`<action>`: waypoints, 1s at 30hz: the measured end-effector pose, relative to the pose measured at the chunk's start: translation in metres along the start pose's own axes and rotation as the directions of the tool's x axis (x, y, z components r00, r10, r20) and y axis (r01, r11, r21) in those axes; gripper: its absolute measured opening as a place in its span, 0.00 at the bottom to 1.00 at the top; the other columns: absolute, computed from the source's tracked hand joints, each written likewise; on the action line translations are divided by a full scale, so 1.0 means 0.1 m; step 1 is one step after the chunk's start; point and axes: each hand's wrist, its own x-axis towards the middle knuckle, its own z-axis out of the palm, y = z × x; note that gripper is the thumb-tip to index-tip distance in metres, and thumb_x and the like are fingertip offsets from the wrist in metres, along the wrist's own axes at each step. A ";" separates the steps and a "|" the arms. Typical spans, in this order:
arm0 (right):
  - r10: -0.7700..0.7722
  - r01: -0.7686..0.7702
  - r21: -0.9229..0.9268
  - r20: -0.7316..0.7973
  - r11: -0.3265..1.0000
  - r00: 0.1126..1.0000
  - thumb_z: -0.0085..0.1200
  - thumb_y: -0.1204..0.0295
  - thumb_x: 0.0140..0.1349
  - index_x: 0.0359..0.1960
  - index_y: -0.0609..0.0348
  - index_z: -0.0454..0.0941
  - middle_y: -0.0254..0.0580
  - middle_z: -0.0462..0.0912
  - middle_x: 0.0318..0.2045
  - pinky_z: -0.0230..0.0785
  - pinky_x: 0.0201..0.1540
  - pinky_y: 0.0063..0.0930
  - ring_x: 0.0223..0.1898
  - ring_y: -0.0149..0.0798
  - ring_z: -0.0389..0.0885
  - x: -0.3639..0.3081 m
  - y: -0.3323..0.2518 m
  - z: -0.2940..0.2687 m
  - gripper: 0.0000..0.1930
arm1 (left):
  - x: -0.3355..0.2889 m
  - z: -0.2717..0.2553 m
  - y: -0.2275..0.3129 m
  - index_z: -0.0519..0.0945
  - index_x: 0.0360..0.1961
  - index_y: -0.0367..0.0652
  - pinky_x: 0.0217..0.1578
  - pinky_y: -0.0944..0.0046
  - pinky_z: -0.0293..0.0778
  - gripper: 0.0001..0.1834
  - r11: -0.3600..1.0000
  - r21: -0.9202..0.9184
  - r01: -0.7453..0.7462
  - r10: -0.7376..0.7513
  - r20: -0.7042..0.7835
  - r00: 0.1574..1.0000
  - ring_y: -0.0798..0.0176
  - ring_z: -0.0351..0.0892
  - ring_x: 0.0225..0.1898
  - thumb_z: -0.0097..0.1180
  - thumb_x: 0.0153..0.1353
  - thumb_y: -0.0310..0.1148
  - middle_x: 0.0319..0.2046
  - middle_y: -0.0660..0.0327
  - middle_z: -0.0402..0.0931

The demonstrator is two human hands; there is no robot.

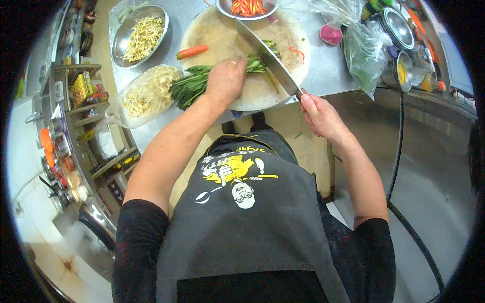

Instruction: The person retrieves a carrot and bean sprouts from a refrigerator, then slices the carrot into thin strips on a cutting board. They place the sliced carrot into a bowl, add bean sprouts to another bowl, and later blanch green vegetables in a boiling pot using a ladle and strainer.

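Note:
My left hand (pixel 227 80) presses down on a bunch of leafy greens (pixel 189 86), fingers closed over the stems. The leaves stick out to the left of that hand. A wide-bladed cleaver (pixel 275 65) is in my right hand (pixel 321 117), which is wrapped round its handle. Its blade slants across the stems just right of my left fingers, tip pointing far left. Some cut green pieces (pixel 271 45) lie beyond the blade. All this is on a round cutting board (pixel 214 30). A carrot (pixel 192 52) rests at the board's left edge.
Bean sprouts fill a metal bowl (pixel 115 48) at the left, with a plastic bag of sprouts (pixel 151 96) nearer. Carrot strips sit in a bowl (pixel 222 7) at the back. To the right are a pink vegetable piece (pixel 331 35), a bag of greens (pixel 365 60) and metal bowls (pixel 398 28).

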 end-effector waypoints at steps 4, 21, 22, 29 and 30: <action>-0.026 0.026 0.025 -0.015 0.999 1.000 0.39 0.51 0.70 0.33 0.65 0.73 0.40 0.72 0.21 0.67 0.32 0.33 0.24 0.34 0.71 -0.06 0.11 -0.07 0.26 | 0.00 -0.14 -0.14 0.75 0.44 0.40 0.38 0.49 0.75 0.19 0.992 0.111 0.056 -0.062 0.047 0.997 0.46 0.79 0.38 0.59 0.48 0.28 0.34 0.50 0.79; -0.024 -0.283 0.916 0.302 0.285 0.953 0.32 0.42 0.70 0.32 0.48 0.70 0.24 0.58 0.13 0.45 0.11 0.19 0.10 0.23 0.52 -0.11 2.51 -0.30 0.25 | 0.45 -0.40 0.07 0.68 0.54 0.33 0.54 0.49 0.69 0.31 0.960 0.270 0.080 -0.069 -0.050 0.996 0.41 0.72 0.53 0.64 0.50 0.34 0.49 0.42 0.74; -0.064 -0.304 0.926 0.326 0.225 0.943 0.31 0.41 0.70 0.31 0.48 0.71 0.23 0.57 0.13 0.44 0.11 0.19 0.10 0.23 0.51 -0.05 2.56 -0.36 0.26 | 0.51 -0.33 0.15 0.68 0.54 0.33 0.56 0.49 0.68 0.32 0.969 0.246 0.012 0.007 -0.077 0.997 0.41 0.71 0.55 0.64 0.50 0.34 0.51 0.42 0.73; -0.082 -0.353 0.908 0.379 0.226 0.922 0.30 0.42 0.70 0.30 0.48 0.72 0.24 0.59 0.12 0.45 0.09 0.19 0.09 0.23 0.52 0.28 2.73 -0.54 0.27 | 1.00 0.44 0.46 0.72 0.52 0.31 0.58 0.51 0.66 0.29 0.995 0.064 0.072 -0.074 0.038 0.997 0.42 0.69 0.57 0.59 0.56 0.43 0.53 0.41 0.71; -0.072 -0.359 0.905 0.383 0.226 0.921 0.30 0.42 0.70 0.31 0.48 0.72 0.24 0.59 0.12 0.45 0.09 0.19 0.09 0.23 0.53 0.31 2.72 -0.54 0.27 | 0.98 0.48 0.54 0.72 0.52 0.31 0.58 0.51 0.66 0.29 0.997 0.032 0.068 -0.071 0.071 0.995 0.42 0.69 0.56 0.59 0.56 0.44 0.52 0.41 0.71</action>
